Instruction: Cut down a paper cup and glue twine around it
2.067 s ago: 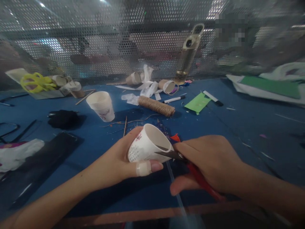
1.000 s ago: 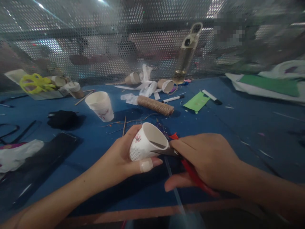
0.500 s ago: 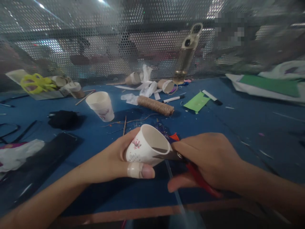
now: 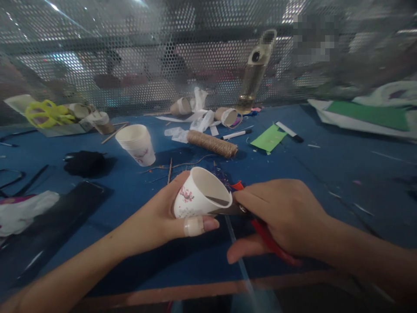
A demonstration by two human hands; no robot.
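Our left hand's [image 4: 163,218] clamping white paper cup [image 4: 197,199], right hand [image 4: 286,213] red-handled scissors [image 4: 266,235], blades [image 4: 217,201] straddling rim [image 4: 231,199] (near blue table's front edge [image 4: 182,290]).

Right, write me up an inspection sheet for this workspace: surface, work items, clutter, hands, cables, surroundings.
Surface: blue tabletop, small scraps scattered on it.
Work items: paper cup held tilted, its mouth facing up and to the right; red-handled scissors with one blade inside the cup, the other outside.
Clutter: stacked cups, twine roll, green paper, yellow-handled scissors.
Hands: left hand holds the cup, bandage on its thumb; right hand grips the scissors.
Cables: black cord-like pieces at left; cannot tell if cables.
Surroundings: perforated screen behind, transparent bottle in front of it; shapes beyond too blurred to tell.
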